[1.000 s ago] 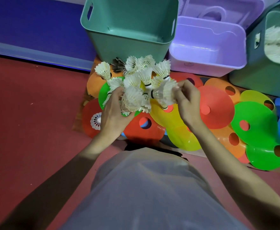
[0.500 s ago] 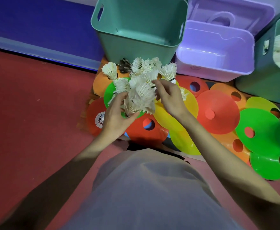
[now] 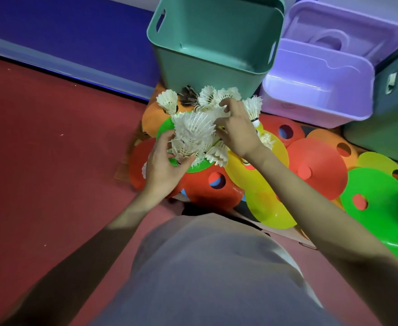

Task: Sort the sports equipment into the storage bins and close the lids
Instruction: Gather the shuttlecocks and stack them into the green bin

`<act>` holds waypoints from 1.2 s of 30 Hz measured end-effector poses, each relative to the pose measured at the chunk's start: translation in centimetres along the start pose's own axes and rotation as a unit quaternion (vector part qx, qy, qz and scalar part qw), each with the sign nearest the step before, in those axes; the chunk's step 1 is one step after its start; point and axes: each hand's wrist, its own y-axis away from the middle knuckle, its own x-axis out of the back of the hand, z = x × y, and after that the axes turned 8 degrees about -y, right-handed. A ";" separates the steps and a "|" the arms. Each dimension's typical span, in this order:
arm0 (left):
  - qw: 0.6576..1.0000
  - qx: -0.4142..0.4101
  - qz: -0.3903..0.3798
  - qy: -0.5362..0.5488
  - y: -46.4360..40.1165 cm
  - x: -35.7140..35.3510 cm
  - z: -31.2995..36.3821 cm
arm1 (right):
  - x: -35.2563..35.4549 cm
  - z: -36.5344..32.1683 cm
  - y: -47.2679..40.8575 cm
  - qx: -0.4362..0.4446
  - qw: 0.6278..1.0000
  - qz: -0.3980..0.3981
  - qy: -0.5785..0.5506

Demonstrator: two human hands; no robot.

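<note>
Below the teal bin [image 3: 214,43], my left hand [image 3: 162,165] grips the shuttlecock bunch [image 3: 193,135]; at 2 o'clock my right hand [image 3: 235,132] pinches its feathers.

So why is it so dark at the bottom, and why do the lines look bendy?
In the head view, the person's arms and grey shirt sit in shadow; the light falls further out on the shuttlecocks and purple bin, which shows glare. The wide lens curves the blue wall's edge, and the far right edge is blurred.

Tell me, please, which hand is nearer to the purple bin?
The right hand. It reaches into the shuttlecocks just left of and below the purple bin, while the left hand grips the bunch from its far side, farther away.
</note>
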 end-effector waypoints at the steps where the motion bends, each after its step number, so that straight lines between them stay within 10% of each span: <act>1: 1.000 -0.001 -0.001 -0.003 -0.1 0.0 0.0 | 0.1 0.0 0.2 0.001 1.000 0.012 -0.020; 12: 0.999 -0.007 -0.010 -0.038 -0.8 -1.2 1.0 | 4.6 -1.6 4.3 -0.058 0.905 0.374 -0.195; 19: 0.997 -0.025 -0.055 -0.037 -1.3 -2.1 1.7 | 4.1 -2.0 4.7 0.004 0.965 0.124 -0.231; 26: 0.999 0.001 -0.023 -0.027 -1.2 -1.2 0.2 | 2.4 -2.1 5.0 -0.089 0.936 0.199 -0.277; 31: 0.999 -0.006 -0.020 -0.027 -0.6 -1.1 0.3 | -1.2 -0.6 5.4 -0.145 0.980 -0.097 -0.100; 36: 0.998 -0.021 -0.037 -0.036 -0.3 -1.3 1.0 | -2.1 -0.3 5.4 -0.133 0.985 -0.044 -0.102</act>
